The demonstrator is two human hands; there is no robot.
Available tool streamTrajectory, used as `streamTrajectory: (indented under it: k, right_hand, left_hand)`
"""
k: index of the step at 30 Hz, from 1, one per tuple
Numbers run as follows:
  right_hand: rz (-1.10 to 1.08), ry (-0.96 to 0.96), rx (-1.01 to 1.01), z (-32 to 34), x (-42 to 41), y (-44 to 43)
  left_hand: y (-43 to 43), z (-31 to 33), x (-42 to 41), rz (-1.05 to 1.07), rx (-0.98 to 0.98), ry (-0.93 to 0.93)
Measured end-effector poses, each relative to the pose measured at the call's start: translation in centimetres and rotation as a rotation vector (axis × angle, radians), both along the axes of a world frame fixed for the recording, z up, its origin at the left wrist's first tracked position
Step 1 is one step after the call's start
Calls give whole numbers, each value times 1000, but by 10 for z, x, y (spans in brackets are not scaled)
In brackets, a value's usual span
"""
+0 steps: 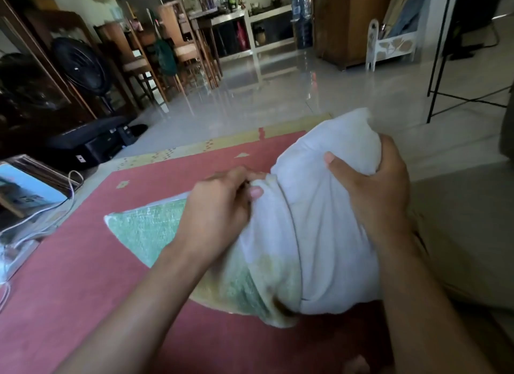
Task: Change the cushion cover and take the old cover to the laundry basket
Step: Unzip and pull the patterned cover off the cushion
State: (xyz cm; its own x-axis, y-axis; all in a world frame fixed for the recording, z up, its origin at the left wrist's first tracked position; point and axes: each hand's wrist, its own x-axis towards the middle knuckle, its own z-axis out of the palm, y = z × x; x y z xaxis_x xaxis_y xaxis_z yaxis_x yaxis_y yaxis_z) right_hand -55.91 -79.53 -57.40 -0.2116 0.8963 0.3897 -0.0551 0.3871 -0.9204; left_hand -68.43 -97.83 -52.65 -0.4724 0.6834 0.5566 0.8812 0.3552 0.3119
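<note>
Over a red rug, both hands grip the cushion.

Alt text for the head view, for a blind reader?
Two bare hands work a white cushion insert partly inside a green cushion cover on a red mat: the left hand pinches the cover's edge, the right hand grips the insert's bare end. A tiled floor and wooden chairs lie beyond.

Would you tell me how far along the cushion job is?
Done: nothing looks finished. In hand: the white insert sits half inside the green cover; the left hand grips the cover's opening, the right hand grips the insert. Whether the cover is coming off or going on, I cannot tell. Left: carrying the old cover to the laundry basket, not in view.
</note>
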Motion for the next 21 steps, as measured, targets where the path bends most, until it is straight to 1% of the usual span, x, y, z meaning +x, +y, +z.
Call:
streamTrajectory:
  k: [3,5,8,11,14,17,19,21]
  right_hand:
    - [-36,-1,-19,-2,-5,-4]
    - [-68,21,-58,-3,-5,-1]
    - [-114,39,-97,-6,-1,7]
    - [-92,27,-89,-8,-4,6]
    - [-63,33,-75,-8,-7,3]
    - [-89,32,-32,-12,-7,5]
    - [-105,27,-1,-14,-7,5]
    - [-99,23,9,-16,-8,6]
  left_hand:
    - [-5,8,-15,163,62,-155]
    - [-13,11,-33,214,85,-243]
    - [-35,8,-55,299,116,-273]
    - [-54,-4,-64,378,102,-190]
    - [-59,-11,-61,412,-4,-10]
    - [-51,-11,-38,329,-198,51]
    - [-39,-16,-16,254,-318,137]
    - [-27,-29,-2,208,-365,204]
